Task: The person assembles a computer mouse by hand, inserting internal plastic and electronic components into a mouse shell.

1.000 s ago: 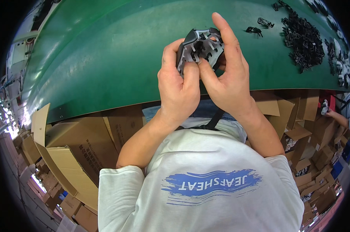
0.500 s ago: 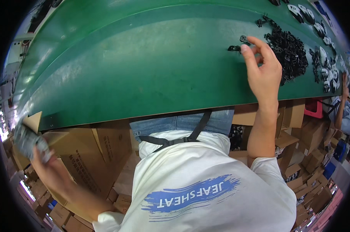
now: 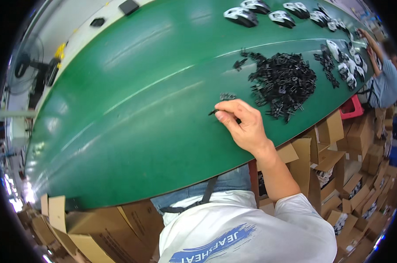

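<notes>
Over the green table [image 3: 132,149], my right hand [image 3: 244,125] is closed, its thumb and forefinger pinching one end of a small black plastic part [image 3: 213,112]. Another small black part [image 3: 227,96] lies just beyond my fingertips. To the right of the hand is a large heap of black plastic parts [image 3: 286,81], with a few strays [image 3: 239,65] at its far left. My left hand is not visible.
Black-and-white shells [image 3: 241,16] stand along the far right, and more shells [image 3: 347,70] lie beside a smaller black pile [image 3: 326,65]. A co-worker [image 3: 384,83] is at the right. Open cartons [image 3: 97,232] sit below the table's near edge, along with a red stool [image 3: 351,108].
The view has turned toward the right. My right hand has closed on a small black part. My left hand, earlier at the left carton with a blurred grey thing, has left the view.
</notes>
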{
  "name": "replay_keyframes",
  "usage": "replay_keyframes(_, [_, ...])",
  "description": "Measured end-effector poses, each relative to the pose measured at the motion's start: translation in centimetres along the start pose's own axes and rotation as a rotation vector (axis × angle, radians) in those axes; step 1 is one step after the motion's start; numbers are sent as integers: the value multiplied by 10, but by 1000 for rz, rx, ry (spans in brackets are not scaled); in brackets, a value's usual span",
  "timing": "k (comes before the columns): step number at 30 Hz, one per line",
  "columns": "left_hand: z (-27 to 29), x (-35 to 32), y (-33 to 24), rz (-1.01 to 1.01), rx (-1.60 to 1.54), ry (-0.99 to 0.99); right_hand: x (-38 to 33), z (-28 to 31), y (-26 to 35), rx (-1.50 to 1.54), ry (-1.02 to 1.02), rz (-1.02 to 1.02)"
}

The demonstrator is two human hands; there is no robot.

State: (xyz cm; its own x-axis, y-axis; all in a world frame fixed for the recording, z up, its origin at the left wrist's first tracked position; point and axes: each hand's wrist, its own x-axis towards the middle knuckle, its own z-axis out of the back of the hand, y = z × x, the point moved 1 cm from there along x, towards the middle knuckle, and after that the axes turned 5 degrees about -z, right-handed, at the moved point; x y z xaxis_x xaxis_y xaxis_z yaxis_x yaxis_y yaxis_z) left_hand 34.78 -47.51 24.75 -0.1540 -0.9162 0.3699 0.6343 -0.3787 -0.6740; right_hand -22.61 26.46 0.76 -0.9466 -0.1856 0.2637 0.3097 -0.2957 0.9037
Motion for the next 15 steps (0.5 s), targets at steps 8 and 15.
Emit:
replay_keyframes(8, [-420,-159,-357,-833,-308,466,6,7,-3,38,73,71])
replay_keyframes(15, [-668,-455,-604,-1417,-740,1077,9,5,0,163,31,-83])
